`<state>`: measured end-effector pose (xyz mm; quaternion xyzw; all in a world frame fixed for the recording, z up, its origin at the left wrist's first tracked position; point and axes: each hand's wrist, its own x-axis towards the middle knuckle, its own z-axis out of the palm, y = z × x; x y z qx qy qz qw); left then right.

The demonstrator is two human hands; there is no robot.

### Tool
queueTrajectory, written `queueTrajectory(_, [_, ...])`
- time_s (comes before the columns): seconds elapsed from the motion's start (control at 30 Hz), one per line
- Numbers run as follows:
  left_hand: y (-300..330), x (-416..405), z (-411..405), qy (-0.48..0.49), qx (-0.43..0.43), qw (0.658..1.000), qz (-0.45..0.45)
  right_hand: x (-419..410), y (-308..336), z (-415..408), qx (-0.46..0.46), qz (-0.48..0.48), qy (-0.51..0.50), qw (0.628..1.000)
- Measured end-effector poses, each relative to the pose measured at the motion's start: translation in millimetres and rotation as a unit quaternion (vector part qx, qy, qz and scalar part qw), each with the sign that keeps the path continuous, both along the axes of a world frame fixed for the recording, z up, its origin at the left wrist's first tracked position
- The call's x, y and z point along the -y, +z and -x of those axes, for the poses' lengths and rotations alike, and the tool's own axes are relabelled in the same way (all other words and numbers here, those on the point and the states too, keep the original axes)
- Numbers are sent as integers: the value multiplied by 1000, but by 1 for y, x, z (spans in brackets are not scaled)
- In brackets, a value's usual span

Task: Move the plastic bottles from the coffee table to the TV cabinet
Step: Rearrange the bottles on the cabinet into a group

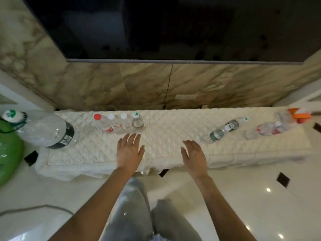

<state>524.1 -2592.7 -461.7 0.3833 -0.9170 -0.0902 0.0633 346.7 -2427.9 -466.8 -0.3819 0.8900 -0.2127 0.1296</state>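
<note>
Four small clear plastic bottles (121, 124) stand upright in a close row just beyond the fingertips of the left hand (129, 151): one with a red cap (97, 116), two with white caps and one with a green-and-white cap (136, 115), all on the long TV cabinet (165, 150) draped in a white quilted cloth. The left hand hovers flat with its fingers straight and spread, holding nothing, and it does not touch the row. The right hand (195, 156) is likewise empty, fingers straight and relaxed, over bare cloth. Further to the right of that hand stand three clear bottles with dark green labels (225, 128), and beyond them a cluster of red-labelled bottles (271, 127) beside an orange box (299, 113). Far out to the left of the left hand a large clear water jug with a dark label band (46, 129) stands at the cabinet's end, next to a green rounded object (8, 150). Above the cabinet hangs a dark television screen (173, 28) on a marble wall. The coffee table is out of view, so I cannot tell how many bottles remain. The risk here seems to be the light, probably empty bottles: a careless brush of the left fingers could topple the tight row like skittles, and the soft quilting gives them poor footing.
</note>
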Motion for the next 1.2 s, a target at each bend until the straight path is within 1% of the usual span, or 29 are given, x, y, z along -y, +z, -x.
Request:
queueTrajectory(0.1, [12,-38,24,-22,-6,1000,5,-39,13,12,-26,5,-8,1000])
queueTrajectory(0.27, [23,-90,67,-62,-10,998,-2,-94,28,36,-48,6,-61,997])
queueTrajectory(0.33, [23,-103,86,-89,-10,996,8,-109,31,48,-53,8,-86,995])
queueTrajectory(0.43, [21,-118,119,-122,-2,992,15,-129,30,70,-64,6,-116,991])
queueTrajectory(0.57, [20,-129,166,-148,33,988,11,-143,31,105,-67,-9,-137,988])
queueTrajectory(0.73, [18,-127,238,-173,27,985,1,-145,30,164,-72,-28,-160,984])
queueTrajectory(0.93, [11,-123,315,-195,18,980,-24,-139,23,233,-74,-26,-162,984])
queueTrajectory(1.0, [8,-125,336,-196,28,980,-36,-138,18,255,-68,-28,-159,985])
queueTrajectory(1.07, [3,-127,353,-196,40,978,-57,-137,10,276,-59,-33,-145,987])
queueTrajectory(1.2, [-17,-133,378,-163,44,981,-90,-134,-8,319,-33,-41,-99,994])
